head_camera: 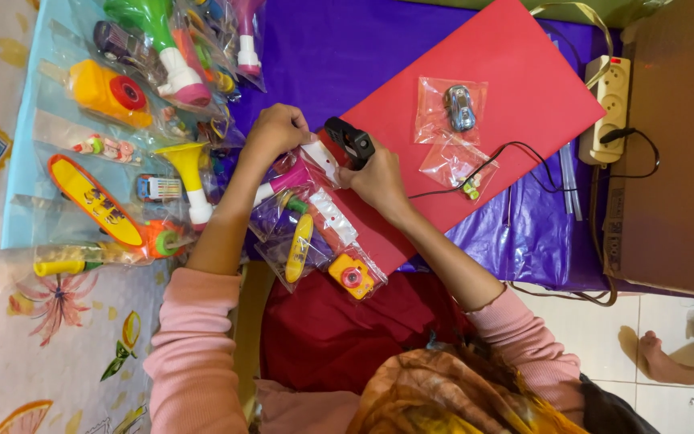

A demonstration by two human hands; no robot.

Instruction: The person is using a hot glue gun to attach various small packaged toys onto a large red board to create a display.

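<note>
The work surface is a low bench (379,48) draped in glossy purple film, wrinkled at its right edge. A smooth, flat red sheet (508,88) lies on it at a slant, long axis running from lower left to upper right. Left of it, a pale blue sheet (22,201) carries rows of bagged plastic toys. A brown cardboard box (676,145) stands at the right, with a cream power strip (610,108) beside it. The floor at lower right is pale tile; a printed floral mat (50,337) covers the lower left.

The right hand (379,181) is closed around a black handheld tool (351,142). The tool body slants up and to the left from the hand, over the lower left edge of the red sheet. A thin black cord (524,153) runs from the hand across the sheet toward the power strip.

The left hand (276,130) is closed, fingers pinching the top of a clear plastic toy bag (315,161) just left of the tool. The bag's long axis slants down and to the left. More bagged toys hang below it, including a yellow toy skateboard (299,247) and an orange toy camera (352,276).

Two small clear bags lie flat on the red sheet: one holds a silver toy car (459,107) pointing up the sheet, the other small beads (471,189).
</note>
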